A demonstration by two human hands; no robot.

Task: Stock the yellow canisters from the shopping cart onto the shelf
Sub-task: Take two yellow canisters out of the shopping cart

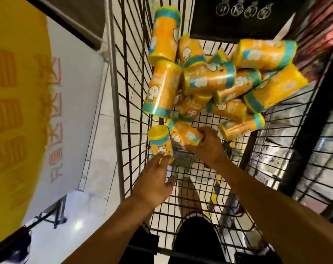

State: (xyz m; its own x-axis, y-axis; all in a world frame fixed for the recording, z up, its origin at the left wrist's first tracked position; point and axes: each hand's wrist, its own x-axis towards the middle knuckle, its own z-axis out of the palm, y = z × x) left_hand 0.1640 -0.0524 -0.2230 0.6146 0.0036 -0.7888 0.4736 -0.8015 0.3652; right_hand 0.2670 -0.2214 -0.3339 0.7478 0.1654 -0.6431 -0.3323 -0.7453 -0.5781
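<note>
I'm leaning over the shopping cart (pixel 123 103), both bare arms reaching down into its wire basket. My right hand (pixel 209 144) has its fingers curled round the end of a yellow canister (pixel 186 135) that lies tilted near the middle of the cart, its teal band and cartoon label facing up. My left hand (pixel 154 180) is just below another canister (pixel 160 143) that stands nearly upright against the cart's left wall; my fingertips (pixel 162 159) touch its lower end, the fingers fairly straight and not wrapped round it. The picture is blurred there, so I cannot tell how firmly they press.

The rest of the yellow canisters sit in a loose pile (pixel 218 80) in the far half of the cart, lying every which way, some stacked on others, one leaning up along the left wall (pixel 165 33). All have yellow lids and teal bands.

To my left hangs a big yellow and white sign (pixel 53 103) with red lettering. At the cart's far end is a dark panel (pixel 243 16) with chalk-like drawings. Through the wire floor I see my foot (pixel 188 189) on the ground
</note>
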